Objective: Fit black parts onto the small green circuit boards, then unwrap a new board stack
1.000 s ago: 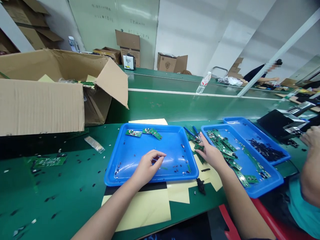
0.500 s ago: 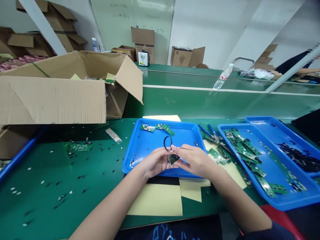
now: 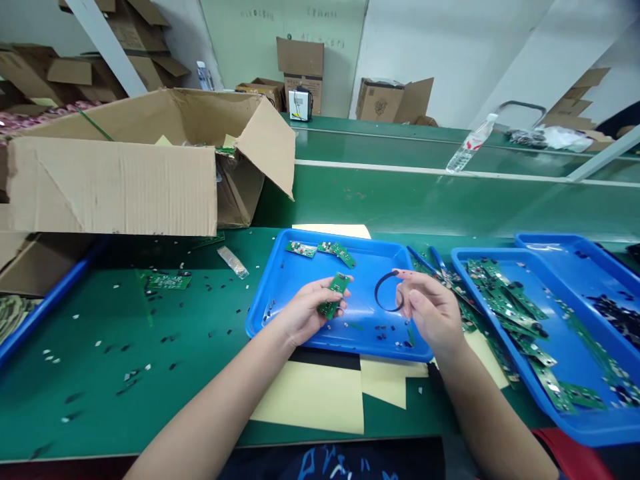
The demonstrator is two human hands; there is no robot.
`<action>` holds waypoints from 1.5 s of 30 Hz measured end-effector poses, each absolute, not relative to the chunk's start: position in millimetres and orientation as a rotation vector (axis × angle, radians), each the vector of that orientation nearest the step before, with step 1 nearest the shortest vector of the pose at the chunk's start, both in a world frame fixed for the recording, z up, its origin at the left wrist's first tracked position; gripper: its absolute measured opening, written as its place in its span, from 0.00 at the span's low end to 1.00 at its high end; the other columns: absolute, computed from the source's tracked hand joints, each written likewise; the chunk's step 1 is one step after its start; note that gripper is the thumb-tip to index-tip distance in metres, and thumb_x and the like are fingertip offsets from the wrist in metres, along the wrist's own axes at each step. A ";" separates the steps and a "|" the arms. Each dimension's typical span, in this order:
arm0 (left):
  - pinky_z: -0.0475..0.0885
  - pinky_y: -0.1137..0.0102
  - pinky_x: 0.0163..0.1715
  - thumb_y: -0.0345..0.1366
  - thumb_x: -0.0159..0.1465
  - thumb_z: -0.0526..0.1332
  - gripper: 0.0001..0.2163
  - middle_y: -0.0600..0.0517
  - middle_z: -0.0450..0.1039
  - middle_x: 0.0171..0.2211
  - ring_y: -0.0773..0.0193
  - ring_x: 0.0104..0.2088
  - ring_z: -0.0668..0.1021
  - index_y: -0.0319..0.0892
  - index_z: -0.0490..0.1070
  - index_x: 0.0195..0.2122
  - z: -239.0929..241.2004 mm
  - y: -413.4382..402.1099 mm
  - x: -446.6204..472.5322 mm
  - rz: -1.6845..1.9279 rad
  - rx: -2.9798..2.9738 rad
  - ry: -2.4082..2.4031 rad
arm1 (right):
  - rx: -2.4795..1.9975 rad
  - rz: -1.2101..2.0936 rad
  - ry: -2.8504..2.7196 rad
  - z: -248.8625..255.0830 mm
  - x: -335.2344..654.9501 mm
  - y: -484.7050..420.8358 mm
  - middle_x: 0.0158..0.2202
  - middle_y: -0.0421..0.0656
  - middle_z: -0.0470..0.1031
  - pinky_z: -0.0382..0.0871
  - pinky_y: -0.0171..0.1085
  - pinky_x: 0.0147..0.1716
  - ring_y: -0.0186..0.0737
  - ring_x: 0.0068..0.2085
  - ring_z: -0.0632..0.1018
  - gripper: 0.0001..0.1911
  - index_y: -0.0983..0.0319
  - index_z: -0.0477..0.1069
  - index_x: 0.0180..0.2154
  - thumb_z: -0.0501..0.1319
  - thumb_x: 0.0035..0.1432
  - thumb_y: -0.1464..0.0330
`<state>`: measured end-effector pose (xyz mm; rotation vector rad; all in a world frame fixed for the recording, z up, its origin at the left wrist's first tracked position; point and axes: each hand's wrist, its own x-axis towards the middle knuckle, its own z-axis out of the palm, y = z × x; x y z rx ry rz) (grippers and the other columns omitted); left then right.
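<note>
Over the near part of a blue tray, my left hand is closed on a small green circuit board, which tilts up between thumb and fingers. To its right, my right hand pinches a thin black strip that curls into an open loop. A gap separates the strip from the board. At the tray's far side lie a circuit board and a further pair of overlapping boards. Small black bits are scattered on the tray floor near my hands.
Blue-handled pliers lie right of the tray. Another blue tray holds many circuit boards; a tray behind it has black parts. A large cardboard box stands left, a water bottle on the ledge. Yellow paper lies in front.
My hands have moved apart, the right one going right with the black strip, while the left keeps the circuit board, now more exposed. The view has shifted slightly.
</note>
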<state>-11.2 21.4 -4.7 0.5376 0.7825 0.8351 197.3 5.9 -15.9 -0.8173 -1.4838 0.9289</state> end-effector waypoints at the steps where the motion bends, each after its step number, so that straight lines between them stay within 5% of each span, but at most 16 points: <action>1: 0.64 0.75 0.25 0.27 0.47 0.65 0.15 0.53 0.70 0.26 0.72 0.23 0.70 0.36 0.74 0.37 -3.8 21.0 -10.4 0.872 0.570 0.816 | -0.804 1.010 -1.486 -16.3 197.6 5.4 0.19 0.36 0.64 0.64 0.33 0.18 0.31 0.18 0.66 0.13 0.57 0.70 0.46 0.55 0.60 0.67; 8: 0.62 0.75 0.25 0.39 0.48 0.69 0.15 0.56 0.67 0.20 0.72 0.22 0.67 0.37 0.75 0.35 -4.8 13.0 -3.4 0.965 0.926 0.935 | -0.818 1.238 -1.740 -12.8 186.3 -3.3 0.17 0.34 0.63 0.60 0.32 0.17 0.29 0.17 0.63 0.14 0.60 0.70 0.47 0.54 0.61 0.65; 17: 0.62 0.74 0.25 0.38 0.51 0.66 0.09 0.56 0.66 0.19 0.72 0.22 0.67 0.37 0.71 0.22 1.6 12.4 -4.6 0.860 1.161 0.972 | -0.930 1.102 -1.849 -5.8 187.7 -4.7 0.21 0.37 0.69 0.61 0.30 0.16 0.28 0.17 0.64 0.13 0.61 0.70 0.46 0.54 0.60 0.67; 21: 0.63 0.75 0.26 0.37 0.52 0.65 0.09 0.56 0.66 0.18 0.72 0.22 0.67 0.38 0.70 0.19 0.2 12.8 -4.4 0.807 1.180 0.937 | -1.023 0.774 -1.935 -7.8 188.1 -3.1 0.30 0.42 0.77 0.69 0.34 0.23 0.33 0.23 0.73 0.11 0.60 0.74 0.40 0.54 0.60 0.67; 25: 0.65 0.75 0.25 0.36 0.51 0.66 0.08 0.56 0.68 0.18 0.72 0.21 0.68 0.38 0.71 0.20 1.7 10.6 -4.5 0.746 1.145 0.867 | -1.238 0.468 -1.918 -10.3 191.1 3.5 0.25 0.41 0.75 0.70 0.36 0.26 0.35 0.24 0.72 0.14 0.59 0.72 0.46 0.57 0.58 0.65; 27: 0.66 0.75 0.26 0.35 0.51 0.67 0.07 0.56 0.68 0.19 0.72 0.22 0.69 0.38 0.71 0.21 3.6 8.7 -4.0 0.731 1.137 0.828 | -1.325 0.439 -1.838 -10.7 193.3 7.2 0.27 0.41 0.74 0.71 0.37 0.28 0.36 0.25 0.73 0.16 0.60 0.70 0.47 0.58 0.58 0.64; 32: 0.65 0.76 0.25 0.35 0.53 0.65 0.09 0.56 0.67 0.19 0.73 0.22 0.68 0.38 0.70 0.20 4.6 7.4 -1.1 0.803 1.135 0.873 | -1.077 0.745 -1.767 -10.8 190.5 8.1 0.35 0.45 0.76 0.72 0.40 0.41 0.40 0.39 0.76 0.08 0.60 0.73 0.32 0.57 0.59 0.66; 45: 0.66 0.73 0.31 0.37 0.57 0.61 0.09 0.52 0.72 0.23 0.67 0.27 0.72 0.38 0.73 0.24 -2.5 9.8 0.2 0.921 1.291 1.114 | -1.203 0.718 -1.843 -10.1 182.6 1.8 0.24 0.40 0.72 0.69 0.36 0.30 0.35 0.28 0.73 0.07 0.60 0.66 0.24 0.58 0.54 0.71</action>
